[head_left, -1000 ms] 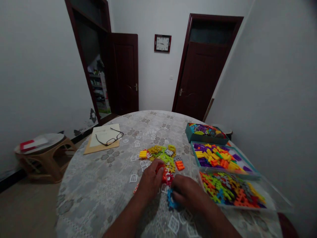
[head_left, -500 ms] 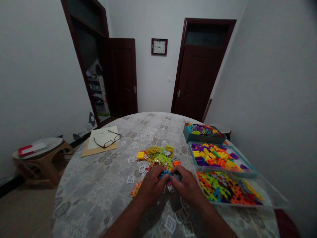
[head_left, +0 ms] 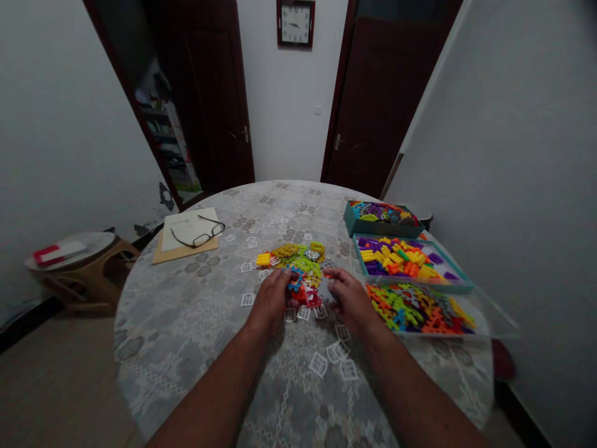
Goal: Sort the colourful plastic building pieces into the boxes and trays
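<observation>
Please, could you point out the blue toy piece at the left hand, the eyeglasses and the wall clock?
Blue toy piece (head_left: 298,285), head view: on its visible part.
Eyeglasses (head_left: 211,235), head view: near the bridge between the lenses.
Wall clock (head_left: 295,24), head view: middle of its dial.

Moulded plastic pieces mid-frame; a clear, smooth plastic lid at right. Matt paper at left; bench cover smooth-looking, cloth or plastic unclear; wall matt.
</observation>
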### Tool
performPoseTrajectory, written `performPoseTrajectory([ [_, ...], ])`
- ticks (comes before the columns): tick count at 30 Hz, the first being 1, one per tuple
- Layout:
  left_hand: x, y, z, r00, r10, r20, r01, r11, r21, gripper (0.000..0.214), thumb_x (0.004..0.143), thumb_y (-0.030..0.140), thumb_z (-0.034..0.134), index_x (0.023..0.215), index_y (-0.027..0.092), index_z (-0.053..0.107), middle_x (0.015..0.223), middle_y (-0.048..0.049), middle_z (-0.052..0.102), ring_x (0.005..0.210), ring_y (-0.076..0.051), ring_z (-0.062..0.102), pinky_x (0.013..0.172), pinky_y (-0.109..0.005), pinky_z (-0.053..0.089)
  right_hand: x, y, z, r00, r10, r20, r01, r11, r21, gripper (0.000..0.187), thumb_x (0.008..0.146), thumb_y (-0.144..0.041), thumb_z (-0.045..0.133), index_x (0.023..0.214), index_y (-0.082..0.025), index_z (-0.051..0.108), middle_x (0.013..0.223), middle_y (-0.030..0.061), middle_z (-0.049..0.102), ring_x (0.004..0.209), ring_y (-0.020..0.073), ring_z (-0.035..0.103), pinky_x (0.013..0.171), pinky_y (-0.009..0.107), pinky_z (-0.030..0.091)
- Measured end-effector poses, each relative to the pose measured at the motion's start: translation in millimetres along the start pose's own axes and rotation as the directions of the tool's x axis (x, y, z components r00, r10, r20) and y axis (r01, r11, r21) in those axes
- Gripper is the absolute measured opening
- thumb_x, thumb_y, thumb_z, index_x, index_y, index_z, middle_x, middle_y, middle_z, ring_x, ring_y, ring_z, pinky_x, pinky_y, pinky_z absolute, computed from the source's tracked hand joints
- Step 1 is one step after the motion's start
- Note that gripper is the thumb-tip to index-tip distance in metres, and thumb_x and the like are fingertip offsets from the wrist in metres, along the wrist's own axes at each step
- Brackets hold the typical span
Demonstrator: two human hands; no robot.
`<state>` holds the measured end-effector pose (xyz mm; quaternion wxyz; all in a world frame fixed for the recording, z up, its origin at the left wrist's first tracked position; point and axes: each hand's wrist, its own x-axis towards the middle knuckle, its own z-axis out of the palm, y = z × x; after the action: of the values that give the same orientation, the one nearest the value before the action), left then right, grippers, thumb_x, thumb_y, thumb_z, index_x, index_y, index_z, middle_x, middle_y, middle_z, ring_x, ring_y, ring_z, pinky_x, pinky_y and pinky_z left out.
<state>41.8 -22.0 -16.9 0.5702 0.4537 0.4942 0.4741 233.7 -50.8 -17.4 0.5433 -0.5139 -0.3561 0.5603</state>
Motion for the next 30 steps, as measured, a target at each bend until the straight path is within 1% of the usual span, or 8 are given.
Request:
performPoseTrajectory([
  [3,-3,1,1.1,0.999,0.016,0.046,-0.019,0.998,0.059,0.050,0.098,0.065,0.059,0.109,0.018,0.072,0.110,-0.0102,0.075,0.078,-0.019,0.072,0.059,-0.029,0.058,-2,2,6,0.993,-0.110,0.043,0.110,0.994,-0.005,0.058,0.073,-0.045,0.083,0.125,-0.022,0.070,0.082,-0.0040,0.066,0.064,0.0138,0.058,0.054,0.024,0.047],
  [5,-7,4,2.6,0.994,0.053,0.092,-0.065,0.988,0.137,0.048,0.100,0.064,0.055,0.108,0.020,0.071,0.108,-0.0092,0.075,0.082,-0.021,0.072,0.064,-0.030,0.057,-3,5,10,0.985,-0.156,0.067,0.159,0.987,-0.039,0.058,0.075,-0.047,0.085,0.125,-0.022,0.071,0.092,0.0001,0.073,0.075,0.0171,0.065,0.063,0.028,0.053],
  [10,-15,9,5.9,0.961,0.230,0.154,-0.270,0.897,0.349,0.029,0.101,0.051,0.056,0.097,0.025,0.067,0.095,-0.0057,0.073,0.088,-0.023,0.066,0.080,-0.034,0.053,-4,16,17,0.980,-0.181,0.078,0.192,0.967,-0.167,0.047,0.081,-0.050,0.081,0.117,-0.021,0.072,0.096,0.0025,0.075,0.075,0.0188,0.066,0.064,0.030,0.055],
  [13,-16,7,6.3,0.955,0.252,0.156,-0.295,0.861,0.415,0.022,0.101,0.047,0.059,0.095,0.026,0.063,0.092,-0.0044,0.071,0.086,-0.024,0.063,0.081,-0.036,0.049,-2,21,16,0.974,-0.225,0.040,0.228,0.940,-0.254,0.047,0.082,-0.051,0.081,0.117,-0.021,0.072,0.098,0.0031,0.075,0.079,0.0196,0.067,0.069,0.031,0.056],
  [17,-12,1,6.3,0.954,0.263,0.144,-0.299,0.855,0.424,0.022,0.103,0.046,0.055,0.096,0.026,0.060,0.095,-0.0050,0.070,0.089,-0.024,0.063,0.081,-0.036,0.047,-1,23,15,0.979,-0.198,0.054,0.205,0.934,-0.294,0.048,0.083,-0.056,0.082,0.113,-0.020,0.071,0.104,0.0055,0.077,0.086,0.0228,0.072,0.071,0.033,0.059],
  [21,-13,0,6.8,0.963,0.232,0.140,-0.270,0.866,0.421,0.022,0.105,0.047,0.052,0.101,0.026,0.058,0.101,-0.0068,0.071,0.096,-0.025,0.066,0.088,-0.038,0.048,-1,23,20,0.988,-0.152,0.032,0.155,0.966,-0.208,0.055,0.078,-0.059,0.087,0.116,-0.022,0.071,0.111,0.0060,0.076,0.087,0.0232,0.073,0.068,0.033,0.063],
  [26,-16,-4,7.1,0.955,0.259,0.144,-0.294,0.886,0.359,0.031,0.107,0.051,0.048,0.122,0.026,0.058,0.120,-0.0111,0.073,0.113,-0.027,0.069,0.102,-0.040,0.049,-1,26,26,0.998,-0.035,0.045,0.039,0.996,-0.086,0.064,0.072,-0.060,0.092,0.118,-0.021,0.071,0.095,0.0029,0.074,0.075,0.0211,0.071,0.058,0.031,0.062],
  [30,-14,-8,6.6,0.955,0.243,0.170,-0.290,0.884,0.366,0.037,0.108,0.053,0.046,0.130,0.025,0.058,0.127,-0.0134,0.074,0.122,-0.029,0.069,0.108,-0.043,0.048,-3,29,25,0.992,-0.010,0.128,0.018,0.998,-0.065,0.065,0.077,-0.062,0.088,0.123,-0.021,0.069,0.090,0.0023,0.075,0.069,0.0195,0.071,0.055,0.028,0.057],
])
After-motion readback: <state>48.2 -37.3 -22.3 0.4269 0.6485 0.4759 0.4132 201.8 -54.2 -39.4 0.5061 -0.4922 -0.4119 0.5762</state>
